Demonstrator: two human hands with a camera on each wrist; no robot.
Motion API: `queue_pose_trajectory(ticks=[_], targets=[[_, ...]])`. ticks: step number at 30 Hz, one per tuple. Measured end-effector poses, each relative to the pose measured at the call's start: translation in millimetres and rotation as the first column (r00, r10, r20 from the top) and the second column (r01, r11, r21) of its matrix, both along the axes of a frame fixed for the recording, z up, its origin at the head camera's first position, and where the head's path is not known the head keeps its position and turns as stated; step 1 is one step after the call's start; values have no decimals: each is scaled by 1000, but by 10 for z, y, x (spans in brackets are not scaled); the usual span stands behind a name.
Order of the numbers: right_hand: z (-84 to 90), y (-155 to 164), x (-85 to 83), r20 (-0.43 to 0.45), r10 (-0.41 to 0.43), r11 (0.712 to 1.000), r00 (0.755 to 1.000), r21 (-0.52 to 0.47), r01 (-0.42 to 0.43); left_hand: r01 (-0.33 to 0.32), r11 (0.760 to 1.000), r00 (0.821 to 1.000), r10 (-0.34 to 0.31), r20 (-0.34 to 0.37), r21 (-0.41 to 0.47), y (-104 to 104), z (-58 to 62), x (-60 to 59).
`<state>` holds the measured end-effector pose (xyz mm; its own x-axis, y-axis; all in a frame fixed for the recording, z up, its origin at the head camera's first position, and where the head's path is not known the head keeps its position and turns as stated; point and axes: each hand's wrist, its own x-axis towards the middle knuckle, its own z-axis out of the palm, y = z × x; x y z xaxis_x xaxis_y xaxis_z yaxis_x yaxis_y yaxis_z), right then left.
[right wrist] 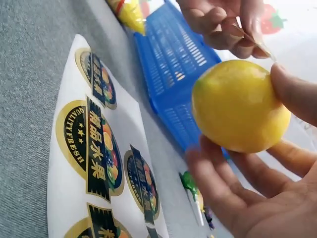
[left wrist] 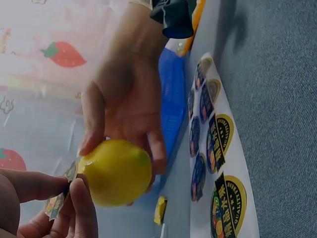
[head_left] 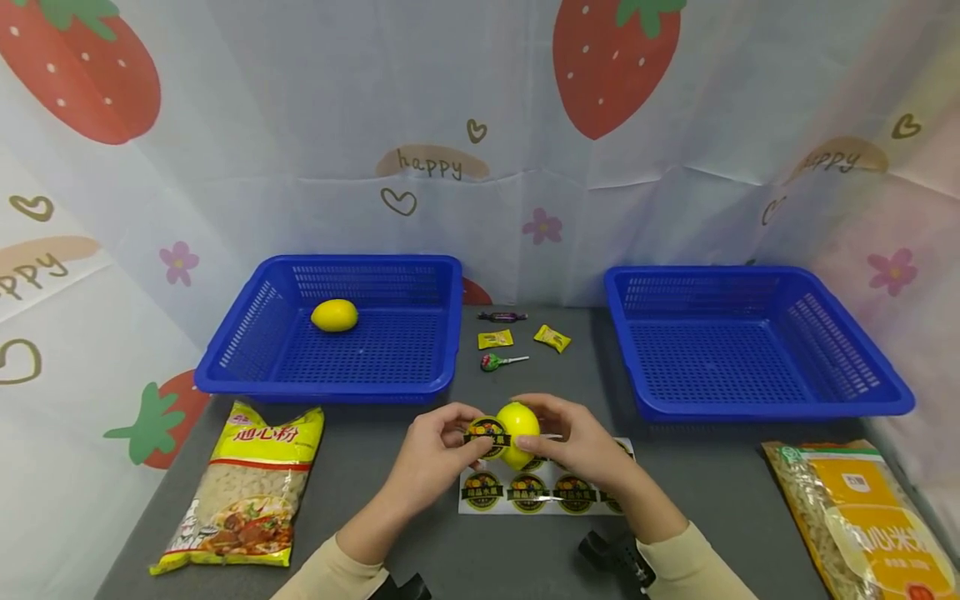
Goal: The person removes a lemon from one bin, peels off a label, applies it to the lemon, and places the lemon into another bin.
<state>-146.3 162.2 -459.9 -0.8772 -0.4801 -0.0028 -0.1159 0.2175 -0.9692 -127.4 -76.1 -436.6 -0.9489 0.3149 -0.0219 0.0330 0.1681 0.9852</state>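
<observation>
My right hand [head_left: 573, 437] holds a yellow lemon [head_left: 519, 433] between thumb and fingers, above a sheet of round labels [head_left: 551, 500]. A single black-and-gold sticker [head_left: 487, 435] is pinched between the thumb and fingers of my left hand [head_left: 435, 450]. In the left wrist view the sticker [left wrist: 59, 196] stands edge-on right beside the lemon [left wrist: 116, 171]; whether the two touch is hard to tell. The right wrist view shows the thumb on one side of the lemon [right wrist: 240, 106] and fingers below it.
Another lemon [head_left: 334, 316] lies in the left blue basket [head_left: 330, 392]. A second blue basket [head_left: 772, 408] stands at right. Between them are a lollipop [head_left: 491, 362] and several wrapped candies [head_left: 495, 339]. Pasta bags lie at left [head_left: 251, 492] and right [head_left: 862, 517].
</observation>
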Motion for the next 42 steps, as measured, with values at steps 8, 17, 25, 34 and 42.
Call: queue_pose_trajectory(ticks=[8, 17, 25, 34, 42], targets=[[8, -13, 16, -7, 25, 999, 1000, -42, -26, -5, 1000, 1000, 5, 4, 18, 5, -2, -5], [18, 15, 15, 5, 14, 1000, 1000, -15, -14, -21, 999, 1000, 21, 2, 33, 43, -6, -3], [26, 5, 24, 31, 18, 999, 999, -31, -17, -61, 998, 998, 61, -2, 2, 53, -24, 13], [26, -2, 30, 15, 23, 999, 1000, -48, -22, -56, 998, 998, 55, 39, 18, 59, -20, 16], [42, -12, 56, 0, 31, 996, 1000, -80, -31, -54, 999, 998, 54, 27, -7, 53, -32, 6]])
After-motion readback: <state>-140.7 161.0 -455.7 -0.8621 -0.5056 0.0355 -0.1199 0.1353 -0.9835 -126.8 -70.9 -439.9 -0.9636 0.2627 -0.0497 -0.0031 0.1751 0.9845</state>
